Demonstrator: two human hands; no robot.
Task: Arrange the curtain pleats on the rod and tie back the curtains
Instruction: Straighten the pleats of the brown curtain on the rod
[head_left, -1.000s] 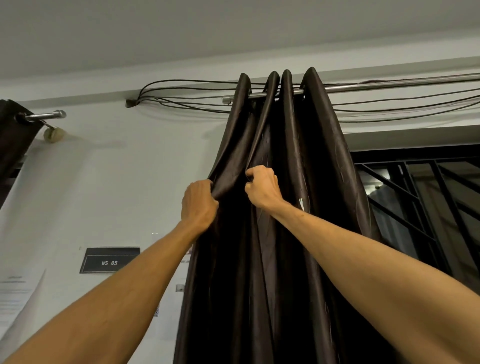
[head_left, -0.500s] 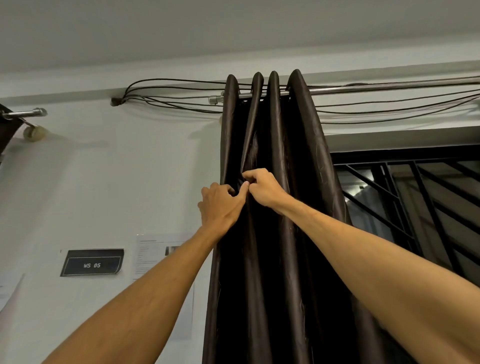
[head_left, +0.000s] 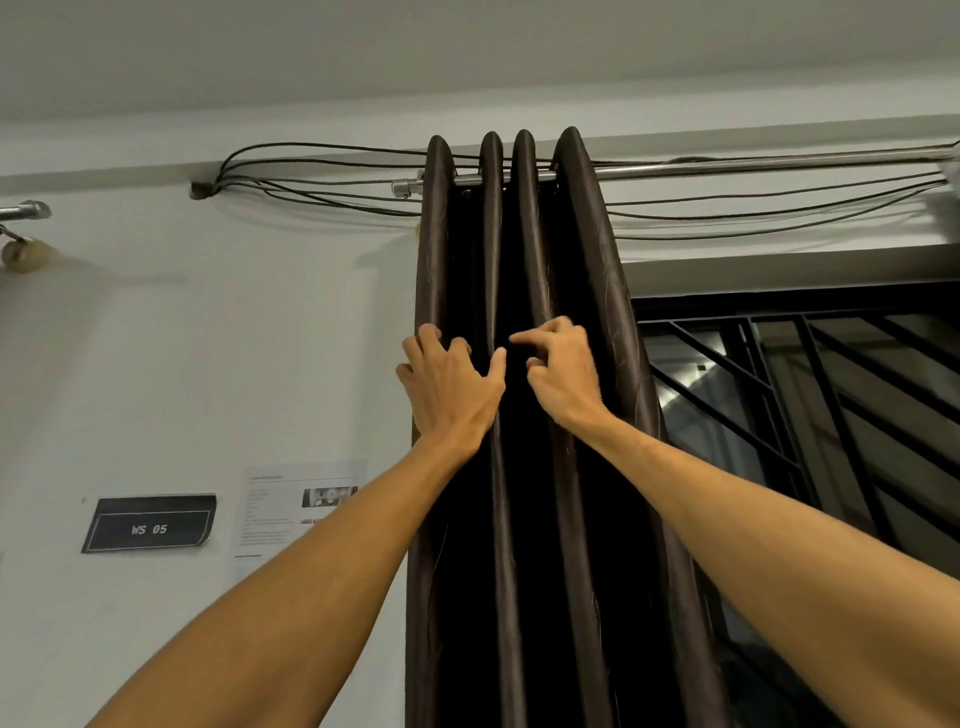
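Reaching up, a left hand (head_left: 449, 387) lies spread wide on the left pleats (head_left: 434, 260) of a dark curtain (head_left: 576, 234) bunched on its rod (head_left: 727, 167), left of the window (head_left: 779, 395); the right hand (head_left: 563, 371), loosely curled, forefinger out, grips nothing.

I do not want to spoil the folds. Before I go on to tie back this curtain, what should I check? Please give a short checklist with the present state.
1. The four pleats of the curtain hang side by side on the rod: ok.
2. The curtain is gathered at the rod's left end: ok.
3. The left hand lies spread over the two left pleats: ok.
4. The right hand has a firm hold on a pleat: cannot tell; its fingers are curled at the fabric.
5. The cables are free of the curtain top: cannot tell; they pass behind it.
6. A tie-back is within reach: cannot tell; none is in view.
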